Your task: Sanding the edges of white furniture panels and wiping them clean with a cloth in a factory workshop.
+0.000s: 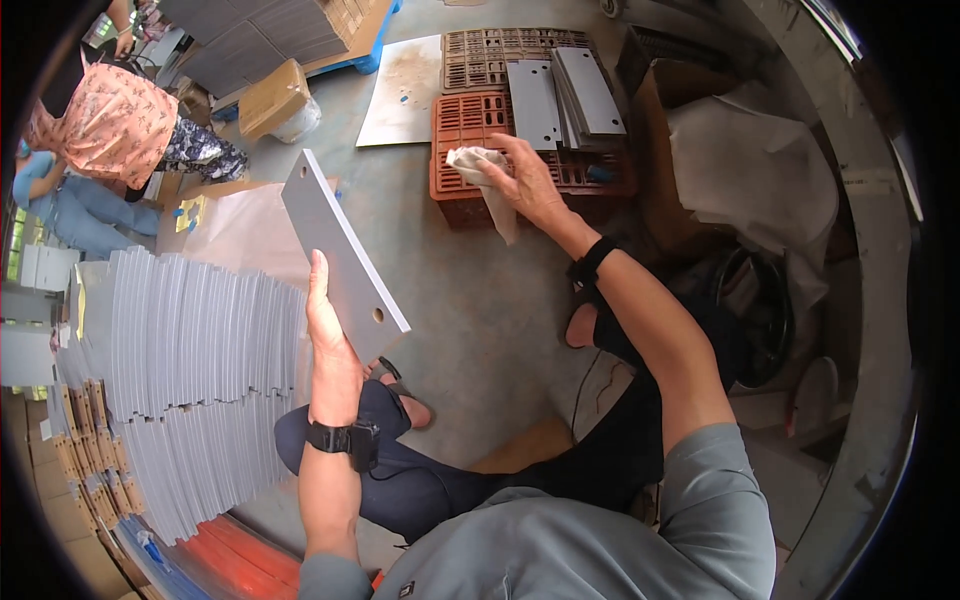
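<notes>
Here, your left hand (332, 335) is closed on the tilted grey panel (335, 255) near the panel stack (200, 340), fingers probably curled behind; your half-curled right hand (532, 188) holds a cloth (478, 163). Steady the panel and gather the cloth's loose end.

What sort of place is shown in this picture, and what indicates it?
Probably a workshop or small factory, judging by the long rows of flat grey rectangular panels, the orange slatted plastic crate and the brown cardboard box.

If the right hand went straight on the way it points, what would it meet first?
Probably the orange crate, seen just beyond the right hand and its pale cloth; depth is unclear, so it might pass above.
</notes>
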The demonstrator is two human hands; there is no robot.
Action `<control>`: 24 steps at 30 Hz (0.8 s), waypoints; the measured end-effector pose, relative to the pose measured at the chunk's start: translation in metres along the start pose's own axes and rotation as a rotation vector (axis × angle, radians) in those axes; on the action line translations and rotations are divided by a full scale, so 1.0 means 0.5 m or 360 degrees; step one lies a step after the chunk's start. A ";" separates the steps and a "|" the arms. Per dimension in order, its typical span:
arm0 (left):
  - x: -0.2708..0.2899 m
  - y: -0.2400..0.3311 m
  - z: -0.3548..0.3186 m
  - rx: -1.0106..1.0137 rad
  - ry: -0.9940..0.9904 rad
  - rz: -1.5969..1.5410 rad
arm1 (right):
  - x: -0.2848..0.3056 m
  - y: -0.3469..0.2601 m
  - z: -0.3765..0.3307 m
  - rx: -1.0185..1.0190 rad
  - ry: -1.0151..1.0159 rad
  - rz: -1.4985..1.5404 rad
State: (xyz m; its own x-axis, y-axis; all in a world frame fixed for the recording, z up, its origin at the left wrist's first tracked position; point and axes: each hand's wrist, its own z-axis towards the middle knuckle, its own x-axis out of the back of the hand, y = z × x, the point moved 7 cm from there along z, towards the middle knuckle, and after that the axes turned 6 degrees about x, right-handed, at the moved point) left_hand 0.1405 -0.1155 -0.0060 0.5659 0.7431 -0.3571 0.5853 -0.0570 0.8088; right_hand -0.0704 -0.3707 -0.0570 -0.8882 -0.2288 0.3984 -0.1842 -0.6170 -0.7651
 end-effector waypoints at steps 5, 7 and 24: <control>-0.023 -0.026 -0.016 0.0108 -0.0198 -0.0115 | 0.166 0.248 -0.102 -0.0258 0.0227 -0.0951; -0.053 -0.020 -0.028 0.0134 -0.0292 -0.0159 | 0.204 0.314 -0.130 -0.0395 0.0214 -0.1165; -0.063 0.127 -0.049 -0.0464 -0.0617 -0.0644 | 0.078 0.094 -0.056 -0.0337 -0.0151 0.0399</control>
State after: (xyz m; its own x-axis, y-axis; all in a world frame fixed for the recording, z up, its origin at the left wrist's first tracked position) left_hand 0.1456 -0.1262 0.0682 0.5338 0.3693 -0.7607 0.6458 0.4028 0.6486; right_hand -0.1253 -0.3877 -0.0918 -0.8757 -0.4288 0.2221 -0.0570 -0.3648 -0.9293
